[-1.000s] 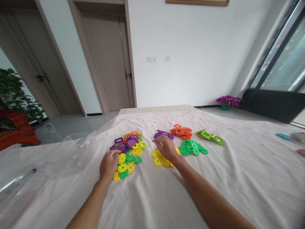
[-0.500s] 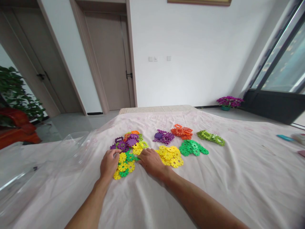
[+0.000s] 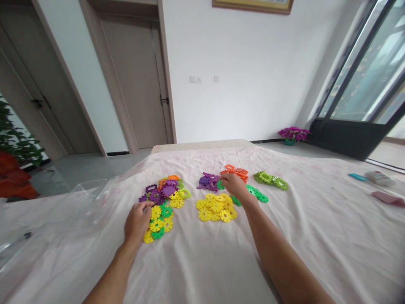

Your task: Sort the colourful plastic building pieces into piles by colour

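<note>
My right hand (image 3: 236, 187) pinches a green notched plastic disc (image 3: 220, 185) above the cloth, between the purple pile (image 3: 208, 181) and the green pile (image 3: 260, 194). The forearm and hand partly cover the green pile. At the left edge of a mixed heap rests my left hand (image 3: 137, 220), fingers loosely stretched and no piece seen in its grasp. That heap has yellow discs (image 3: 156, 225), green discs (image 3: 166, 211), purple pieces (image 3: 155, 195) and a few orange ones (image 3: 173, 177). A pile of yellow discs (image 3: 216, 206) lies between my hands.
Orange-red pieces (image 3: 238, 172) and lime-green pieces (image 3: 270, 180) lie farther back on the pink-white cloth (image 3: 196, 261). Clear plastic packaging (image 3: 79, 207) is at the left. A blue item (image 3: 357, 177), a white pack (image 3: 379, 178) and a pink item (image 3: 388, 198) lie far right.
My right hand has moved from the mixed heap, right and away from me over the yellow pile, carrying a green disc. My left hand stays by the heap. The view has turned slightly right.
</note>
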A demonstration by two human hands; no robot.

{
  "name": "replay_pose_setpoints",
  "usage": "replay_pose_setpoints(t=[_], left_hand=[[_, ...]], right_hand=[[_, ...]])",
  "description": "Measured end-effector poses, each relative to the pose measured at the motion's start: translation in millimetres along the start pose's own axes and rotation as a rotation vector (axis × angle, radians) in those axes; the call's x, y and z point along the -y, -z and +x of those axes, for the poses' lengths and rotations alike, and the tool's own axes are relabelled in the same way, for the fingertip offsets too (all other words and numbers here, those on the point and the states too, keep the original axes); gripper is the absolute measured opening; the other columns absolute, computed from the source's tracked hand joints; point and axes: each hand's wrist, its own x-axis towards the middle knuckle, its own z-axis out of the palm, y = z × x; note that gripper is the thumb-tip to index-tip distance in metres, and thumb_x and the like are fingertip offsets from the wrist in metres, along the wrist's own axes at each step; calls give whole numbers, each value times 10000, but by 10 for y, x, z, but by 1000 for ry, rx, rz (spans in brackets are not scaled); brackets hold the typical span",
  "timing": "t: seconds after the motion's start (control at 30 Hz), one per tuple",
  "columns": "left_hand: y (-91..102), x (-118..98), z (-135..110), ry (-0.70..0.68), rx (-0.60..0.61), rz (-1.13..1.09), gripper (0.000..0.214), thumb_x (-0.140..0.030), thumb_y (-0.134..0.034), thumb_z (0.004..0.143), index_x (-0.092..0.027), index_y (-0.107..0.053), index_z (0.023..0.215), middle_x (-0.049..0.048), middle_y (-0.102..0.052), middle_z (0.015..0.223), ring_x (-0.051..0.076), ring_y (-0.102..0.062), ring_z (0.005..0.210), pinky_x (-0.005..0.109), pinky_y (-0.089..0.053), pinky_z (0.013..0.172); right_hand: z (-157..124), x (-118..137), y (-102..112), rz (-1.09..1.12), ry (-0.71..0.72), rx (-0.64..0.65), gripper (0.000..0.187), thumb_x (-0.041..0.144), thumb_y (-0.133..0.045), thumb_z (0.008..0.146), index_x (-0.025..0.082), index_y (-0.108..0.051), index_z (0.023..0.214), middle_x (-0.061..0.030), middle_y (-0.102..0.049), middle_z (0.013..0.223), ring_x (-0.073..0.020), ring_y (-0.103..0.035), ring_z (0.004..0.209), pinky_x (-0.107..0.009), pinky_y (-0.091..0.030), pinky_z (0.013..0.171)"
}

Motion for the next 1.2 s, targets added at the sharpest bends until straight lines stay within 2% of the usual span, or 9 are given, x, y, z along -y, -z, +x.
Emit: replay_pose_setpoints(t=[0.17,0.27,0.33,0.6,0.77,0.9,1.07,1.13,1.2], left_hand=[[-5,12,4,6,-2,4,278,-313,-495,855,-255,-730,993,45,-690,1128,229,-630,1099,325,-480,946],[-8,9,0,14,-2,11,282,-314,-491,856,-260,-729,997,43,-688,1132,226,-635,1090,321,-484,927],[-9,6,-2,14,-3,11,286,-316,-487,857,-262,-728,1001,41,-686,1135,226,-636,1087,322,-483,923],[-23,41,15,9,8,5,282,-322,-482,861,-253,-717,999,44,-684,1127,231,-629,1096,336,-475,944],[-38,59,33,-7,1,3,277,-316,-482,862,-247,-718,989,46,-694,1120,225,-633,1092,329,-479,952],[-37,48,30,2,-3,3,283,-323,-481,858,-254,-722,990,43,-695,1118,228,-643,1080,329,-484,954],[-19,17,15,9,-5,-5,282,-321,-479,854,-253,-722,982,40,-693,1113,229,-643,1080,330,-477,971],[-17,15,16,1,-5,-7,282,-316,-478,856,-249,-720,984,44,-691,1115,228,-639,1087,332,-474,977],[-21,20,21,1,-5,-3,280,-315,-482,855,-249,-722,983,45,-693,1112,227,-640,1081,330,-480,964]], right_hand=[[-8,-470,291,-135,-193,53,276,183,-545,796,227,-801,889,-71,-769,930,-220,-691,885,-255,-426,680],[-46,-602,368,-197,-322,47,261,229,-534,817,236,-794,848,-98,-760,944,-247,-691,873,-286,-428,675],[-45,-642,358,-208,-346,24,289,267,-496,860,238,-784,848,-100,-754,957,-250,-690,879,-293,-428,678],[136,-701,70,-297,-246,63,463,454,-394,984,200,-774,912,-158,-745,1066,-281,-684,1019,-326,-465,794],[260,-757,2,-309,-272,80,466,452,-401,990,174,-775,986,-186,-727,1159,-313,-676,1073,-381,-481,866],[391,-777,-9,-303,-233,79,442,416,-398,1002,183,-773,998,-169,-734,1139,-289,-673,1068,-380,-477,886],[475,-804,-17,-296,-149,84,301,369,-519,962,199,-768,970,-129,-733,1112,-254,-661,1040,-334,-470,860],[451,-794,-29,-291,-99,77,232,337,-608,909,208,-758,1029,-117,-724,1111,-260,-654,1042,-331,-466,858],[408,-750,-57,-264,0,75,371,293,-705,830,224,-707,1195,-111,-681,1205,-264,-633,1084,-322,-458,868]])
